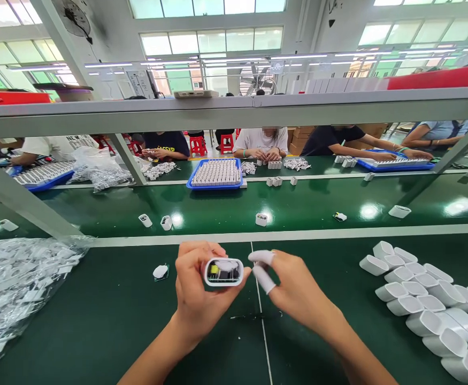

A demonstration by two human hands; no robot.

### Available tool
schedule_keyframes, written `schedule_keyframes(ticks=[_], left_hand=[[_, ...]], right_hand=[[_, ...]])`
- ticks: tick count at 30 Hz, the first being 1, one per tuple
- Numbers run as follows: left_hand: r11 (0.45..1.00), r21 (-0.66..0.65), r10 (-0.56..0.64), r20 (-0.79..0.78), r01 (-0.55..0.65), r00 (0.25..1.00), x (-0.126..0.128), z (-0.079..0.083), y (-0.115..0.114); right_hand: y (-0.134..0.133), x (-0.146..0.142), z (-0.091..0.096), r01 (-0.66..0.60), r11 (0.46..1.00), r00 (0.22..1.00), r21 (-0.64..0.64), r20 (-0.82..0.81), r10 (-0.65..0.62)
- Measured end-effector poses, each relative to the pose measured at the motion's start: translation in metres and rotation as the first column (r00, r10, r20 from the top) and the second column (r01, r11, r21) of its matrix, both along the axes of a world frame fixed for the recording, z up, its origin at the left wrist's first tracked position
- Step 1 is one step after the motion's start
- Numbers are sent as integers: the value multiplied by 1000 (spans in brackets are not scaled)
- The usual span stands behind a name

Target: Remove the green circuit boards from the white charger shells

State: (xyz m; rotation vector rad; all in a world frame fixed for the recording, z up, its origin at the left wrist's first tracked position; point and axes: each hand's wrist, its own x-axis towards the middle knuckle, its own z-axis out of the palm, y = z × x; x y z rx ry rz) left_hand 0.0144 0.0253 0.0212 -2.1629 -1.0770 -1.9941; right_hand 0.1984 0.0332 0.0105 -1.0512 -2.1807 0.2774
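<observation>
My left hand (196, 289) is closed around a white oval plastic housing (224, 283), held above the green bench with its open end toward me. Inside that housing a circuit board with a yellow part (214, 270) shows. Just to its right is my right hand (288, 289), with white finger cots on two fingers. Those fingers are apart, and I see nothing between them. A small circuit board with a white pad (160, 272) lies on the bench left of my left hand.
Several empty white housings (412, 305) stand at the right. A clear bag of white parts (13, 289) lies at the left. Beyond a pale rail, a green belt (213, 208) carries scattered housings. Co-workers sit behind blue trays (193, 185). A metal shelf beam (234, 118) crosses above.
</observation>
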Motion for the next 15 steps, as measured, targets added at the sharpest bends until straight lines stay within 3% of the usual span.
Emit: schedule_keyframes(ticks=[2,3,6,8,11,15], left_hand=[[998,-30,61,-4,-61,998,-3,4,2],[996,-47,81,-12,-82,997,-5,5,3],[994,-107,28,25,-26,999,-6,8,3],[988,-140,-51,90,63,995,-5,8,1],[984,-145,-91,112,107,990,-2,7,-5],[993,-98,-59,18,61,998,1,8,-16]], right_hand=[[-2,0,-33,-41,999,980,-15,193,44],[-6,0,-50,-64,998,974,-12,216,65],[-23,0,-92,-95,995,982,18,164,91],[-28,3,-104,-88,995,993,55,85,83],[-22,13,-91,-46,994,997,95,-52,51],[-13,25,-31,93,982,976,164,-212,-57]])
